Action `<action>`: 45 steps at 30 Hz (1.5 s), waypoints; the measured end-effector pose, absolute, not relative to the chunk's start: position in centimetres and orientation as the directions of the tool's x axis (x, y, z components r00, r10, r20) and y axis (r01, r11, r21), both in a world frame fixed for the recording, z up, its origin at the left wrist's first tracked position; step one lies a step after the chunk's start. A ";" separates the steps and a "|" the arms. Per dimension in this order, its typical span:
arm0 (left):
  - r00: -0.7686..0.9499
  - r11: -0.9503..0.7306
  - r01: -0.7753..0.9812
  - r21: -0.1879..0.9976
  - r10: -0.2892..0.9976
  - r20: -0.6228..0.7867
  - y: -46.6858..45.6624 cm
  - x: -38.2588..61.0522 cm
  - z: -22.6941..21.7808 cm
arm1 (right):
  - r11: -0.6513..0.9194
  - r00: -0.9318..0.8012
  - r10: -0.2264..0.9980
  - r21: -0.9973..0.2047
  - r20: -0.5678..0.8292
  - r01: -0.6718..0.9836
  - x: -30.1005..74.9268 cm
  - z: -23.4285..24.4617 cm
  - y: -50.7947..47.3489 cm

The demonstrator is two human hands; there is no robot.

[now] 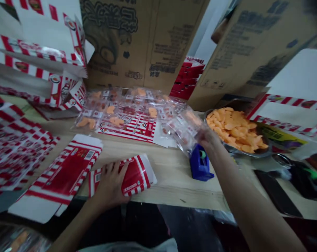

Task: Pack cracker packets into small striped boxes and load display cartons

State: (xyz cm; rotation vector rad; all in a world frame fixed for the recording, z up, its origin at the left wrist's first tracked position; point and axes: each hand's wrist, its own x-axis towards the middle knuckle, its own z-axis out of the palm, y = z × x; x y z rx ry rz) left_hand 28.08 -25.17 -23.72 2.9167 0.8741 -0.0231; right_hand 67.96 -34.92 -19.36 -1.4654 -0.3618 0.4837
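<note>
My left hand [111, 183] is wrapped over a red-and-white striped carton [134, 173] lying near the table's front edge. At the right end of a row of clear plastic packets [116, 108], my right hand [207, 138] grips one clear packet [184, 131] with small printed sachets and something orange inside. Its fingers are blurred and partly covered by the plastic. Just below that hand stands a blue tape dispenser [200, 164]. Another striped carton [69, 168], with a white flap hanging out, lies left of my left hand.
A metal bowl of orange chip-like pieces [232, 127] stands at the right. Flat striped cartons [16, 150] and opened ones [43, 63] crowd the left. Large cardboard boxes [148, 38] wall the back. A dark phone [276, 192] lies at the front right.
</note>
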 end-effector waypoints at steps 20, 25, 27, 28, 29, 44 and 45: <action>0.853 -0.863 0.500 0.079 0.506 0.127 -25.6 26.9 -24.1 | 0.054 -0.174 0.982 -0.760 -0.078 0.647 54.5 -19.9 -33.3; 0.872 -0.865 0.484 0.130 0.489 0.008 -25.9 27.6 -23.9 | -0.044 -0.129 0.969 -0.666 -0.209 0.745 51.9 -23.2 -32.7; 0.865 -0.855 0.501 0.134 0.501 -0.038 -26.0 27.7 -23.9 | -0.064 -0.009 0.995 -0.725 -0.096 0.686 52.0 -24.4 -33.3; 0.861 -0.851 0.509 0.132 0.507 -0.051 -26.1 27.6 -23.9 | -0.086 0.126 0.992 -0.756 -0.005 0.648 52.5 -24.9 -33.8; 0.857 -0.847 0.515 0.129 0.512 -0.060 -26.1 27.6 -23.9 | -0.125 0.300 0.950 -0.779 0.084 0.614 53.3 -25.2 -34.6; 0.798 -0.799 0.590 0.116 0.599 0.064 -27.5 28.2 -23.5 | -0.126 0.561 0.822 -0.992 -0.097 0.013 44.2 -25.7 -39.3; 0.759 -0.765 0.631 0.127 0.643 0.104 -28.0 28.2 -23.2 | -0.093 0.691 0.720 -0.996 -0.068 -0.001 43.6 -26.0 -39.5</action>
